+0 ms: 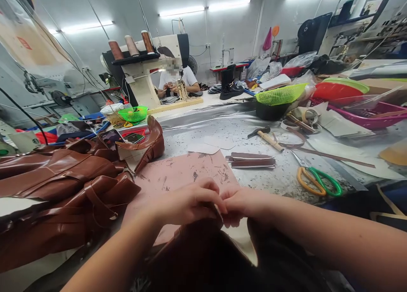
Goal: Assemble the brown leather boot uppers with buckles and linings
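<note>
My left hand (195, 200) and my right hand (241, 202) meet at the bottom middle, fingers curled and touching. Both grip the edge of a dark brown leather boot upper (193, 237) whose cream lining shows below my right hand. Its lower part is lost in shadow near my body. The fingertips partly hide each other, so any small thing between them does not show. Under and beyond my hands lies a worn pink sheet (187, 169). A stack of narrow brown leather strips (251, 160) rests just past it.
Brown boot uppers (60, 173) are heaped at the left, with one boot upper (152, 143) standing beside them. To the right lie scissors (318, 181) with orange and green handles and a hammer (270, 140). Behind, a person (187, 77) sits at a sewing machine (140, 75).
</note>
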Demonstrator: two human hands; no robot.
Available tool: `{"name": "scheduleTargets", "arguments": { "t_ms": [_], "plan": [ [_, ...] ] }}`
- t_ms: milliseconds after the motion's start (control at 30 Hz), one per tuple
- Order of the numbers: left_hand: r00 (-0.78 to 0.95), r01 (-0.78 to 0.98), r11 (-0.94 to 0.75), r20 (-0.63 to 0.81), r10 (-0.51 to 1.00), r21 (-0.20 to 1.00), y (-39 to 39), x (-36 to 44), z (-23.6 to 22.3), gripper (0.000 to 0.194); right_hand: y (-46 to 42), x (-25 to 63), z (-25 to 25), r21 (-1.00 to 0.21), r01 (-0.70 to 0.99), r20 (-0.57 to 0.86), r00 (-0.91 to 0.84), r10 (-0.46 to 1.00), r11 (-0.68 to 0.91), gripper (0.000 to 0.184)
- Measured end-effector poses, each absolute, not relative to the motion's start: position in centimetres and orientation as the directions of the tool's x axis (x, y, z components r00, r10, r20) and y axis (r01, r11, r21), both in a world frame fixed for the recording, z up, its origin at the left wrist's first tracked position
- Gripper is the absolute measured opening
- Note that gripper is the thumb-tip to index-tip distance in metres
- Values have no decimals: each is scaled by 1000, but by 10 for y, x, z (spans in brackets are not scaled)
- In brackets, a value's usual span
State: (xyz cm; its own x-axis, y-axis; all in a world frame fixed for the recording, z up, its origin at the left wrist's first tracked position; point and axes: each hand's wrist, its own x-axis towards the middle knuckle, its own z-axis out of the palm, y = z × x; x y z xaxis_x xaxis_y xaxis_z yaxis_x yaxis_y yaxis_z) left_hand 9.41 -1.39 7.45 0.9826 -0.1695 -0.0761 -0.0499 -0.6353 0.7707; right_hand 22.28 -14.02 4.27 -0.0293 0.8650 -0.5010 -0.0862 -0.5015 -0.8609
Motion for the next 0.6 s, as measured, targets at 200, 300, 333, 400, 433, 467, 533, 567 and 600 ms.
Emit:
{"name": "scheduleTargets", "arguments": {
  "t_ms": [200, 300, 333, 400, 433, 467, 533, 567, 600],
  "plan": [
    [970, 148, -690, -242, -39, 708, -18, 108, 83, 32, -146, 232, 42, -859, -127, -497, -29, 867, -496, 5],
    [946, 181, -737, -320, -50, 651, -19, 115, 88, 33, -145, 234, 41, -861, -137, -495, -2, 869, -490, 6],
    [937, 191, -753, -346, -52, 630, -19, 117, 90, 34, -145, 235, 41, -861, -145, -494, 3, 870, -488, 7],
    [921, 197, -777, -385, -64, 599, -20, 122, 92, 39, -144, 235, 41, -857, -166, -496, 9, 868, -488, 10],
    [914, 193, -783, -398, -75, 591, -20, 124, 93, 43, -144, 236, 41, -854, -177, -498, 7, 867, -489, 13],
    [908, 188, -790, -410, -87, 584, -20, 126, 94, 48, -144, 236, 41, -851, -188, -500, 2, 866, -490, 16],
    [896, 178, -801, -430, -108, 571, -21, 130, 95, 59, -143, 238, 41, -845, -214, -497, -22, 868, -489, 21],
    [892, 174, -809, -438, -113, 562, -21, 131, 95, 65, -143, 239, 40, -842, -230, -494, -36, 869, -488, 23],
    [888, 172, -818, -446, -112, 549, -21, 132, 95, 71, -144, 239, 40, -840, -252, -486, -46, 873, -480, 23]
  ]
}}
